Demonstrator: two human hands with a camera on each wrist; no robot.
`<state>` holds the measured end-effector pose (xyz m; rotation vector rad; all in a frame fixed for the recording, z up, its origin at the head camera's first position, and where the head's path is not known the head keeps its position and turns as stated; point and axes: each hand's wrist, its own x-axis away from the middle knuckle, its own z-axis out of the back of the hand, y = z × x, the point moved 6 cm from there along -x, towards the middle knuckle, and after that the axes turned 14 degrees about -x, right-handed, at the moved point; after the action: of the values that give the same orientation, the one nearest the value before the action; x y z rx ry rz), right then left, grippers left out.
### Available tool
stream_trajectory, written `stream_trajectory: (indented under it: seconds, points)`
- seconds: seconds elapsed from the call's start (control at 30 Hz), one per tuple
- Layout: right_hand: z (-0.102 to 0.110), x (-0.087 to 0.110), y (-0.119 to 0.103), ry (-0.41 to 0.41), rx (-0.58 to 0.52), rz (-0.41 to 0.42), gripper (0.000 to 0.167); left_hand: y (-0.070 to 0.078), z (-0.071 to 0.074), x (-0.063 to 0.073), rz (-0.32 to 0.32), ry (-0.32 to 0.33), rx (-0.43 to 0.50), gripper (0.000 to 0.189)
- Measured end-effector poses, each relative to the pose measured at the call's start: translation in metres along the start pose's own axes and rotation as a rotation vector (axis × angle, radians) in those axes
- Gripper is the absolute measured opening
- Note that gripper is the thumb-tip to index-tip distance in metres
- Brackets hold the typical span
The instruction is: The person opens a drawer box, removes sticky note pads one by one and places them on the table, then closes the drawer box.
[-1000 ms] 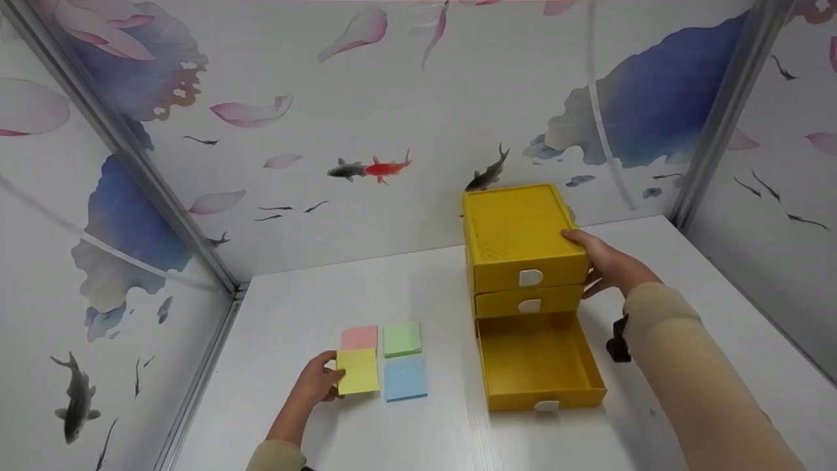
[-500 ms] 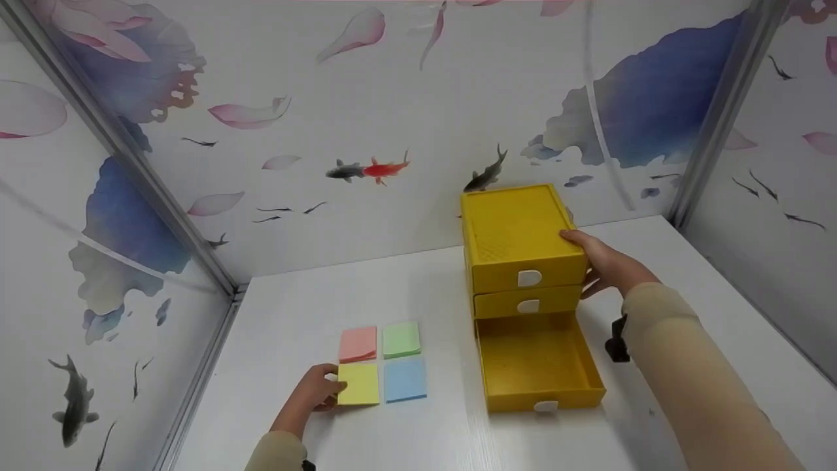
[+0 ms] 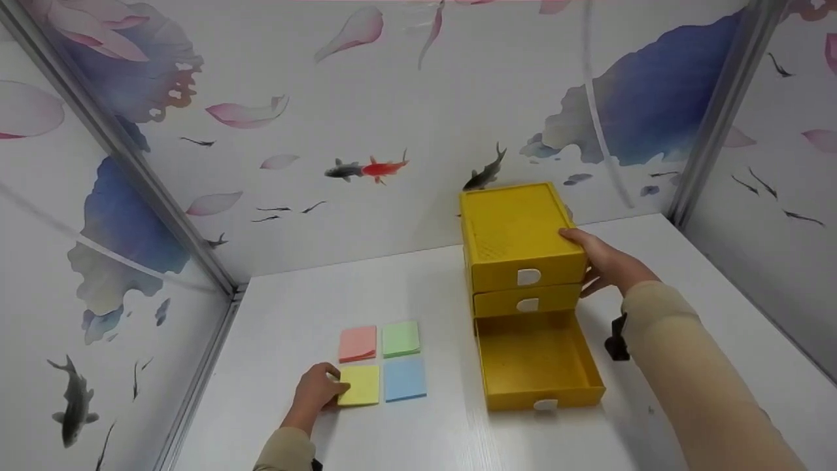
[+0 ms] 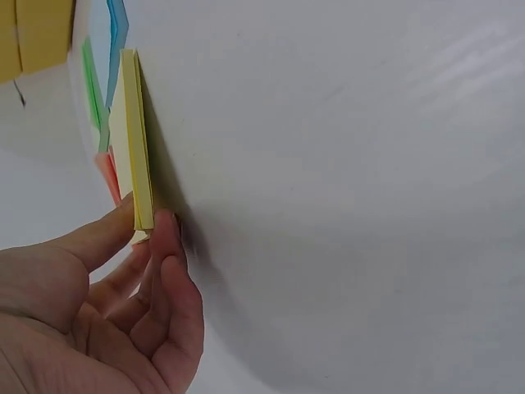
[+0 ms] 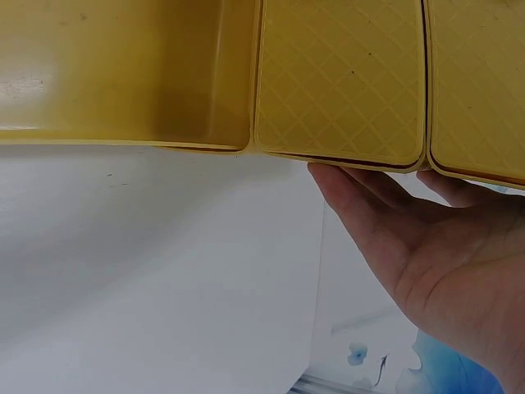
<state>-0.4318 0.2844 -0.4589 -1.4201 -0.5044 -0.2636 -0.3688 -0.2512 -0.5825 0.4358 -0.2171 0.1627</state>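
A yellow sticky note pad (image 3: 359, 385) is pinched at its left edge by my left hand (image 3: 318, 391). In the left wrist view the thumb (image 4: 102, 238) lies on the pad's top and fingertips reach its underside, with a shadow on the table beside it. Pink (image 3: 358, 343), green (image 3: 401, 338) and blue (image 3: 405, 379) pads lie around it in a square. My right hand (image 3: 609, 263) rests on the right side of a yellow drawer cabinet (image 3: 516, 222), thumb on its top edge, fingers against its side. The bottom drawer (image 3: 541, 353) is pulled out.
Two upper drawers, each with a white tab handle (image 3: 528, 277), are pushed in. The white table (image 3: 444, 432) meets a patterned back wall (image 3: 261, 196) behind the cabinet. Metal posts (image 3: 131, 157) stand at the corners.
My left hand has lowered the yellow pad toward the near side, so it now sits below the pink pad, which shows fully. The right hand and cabinet have stayed put.
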Motion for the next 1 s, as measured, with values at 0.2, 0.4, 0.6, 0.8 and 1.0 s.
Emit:
stream_trajectory:
  seconds: [0.2,0.4,0.6,0.8,1.0]
  points:
    - [-0.0011,-0.0004,-0.0003,0.003,0.005,0.011,0.099,-0.0009,0.0033,0.0011,-0.016,0.026,-0.034,0.027]
    - [-0.0022,-0.0002,-0.0005,0.0,0.009,0.015,0.098,-0.0015,0.0041,0.0014,-0.016,0.026,-0.042,0.026]
    - [-0.0011,0.0009,0.0004,0.01,-0.007,-0.005,0.099,0.0011,0.0047,0.001,0.001,0.035,-0.112,0.025]
    - [-0.0009,0.0015,0.0006,0.01,-0.018,-0.012,0.1,0.0058,0.0059,0.0033,-0.016,0.049,-0.174,0.026]
    - [-0.0011,0.0004,0.0012,0.014,-0.024,-0.015,0.101,0.0062,0.0063,0.006,0.013,0.032,-0.181,0.028]
